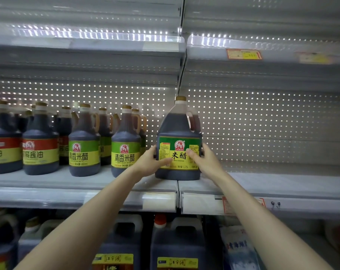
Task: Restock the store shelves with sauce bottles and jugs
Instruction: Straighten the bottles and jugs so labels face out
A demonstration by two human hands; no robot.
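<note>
A large dark rice vinegar jug with a green and yellow label and a tan cap stands upright on the middle shelf, right at the seam between two shelf sections. My left hand grips its left side and my right hand grips its right side, thumbs on the label. Its handle points to the back right. To its left stands a row of smaller bottles: green-labelled vinegar bottles and red-labelled soy sauce bottles.
The middle shelf to the right of the jug holds nothing. The upper shelf carries price tags. Below, big dark jugs with yellow labels and a blue-white bag fill the lower shelf.
</note>
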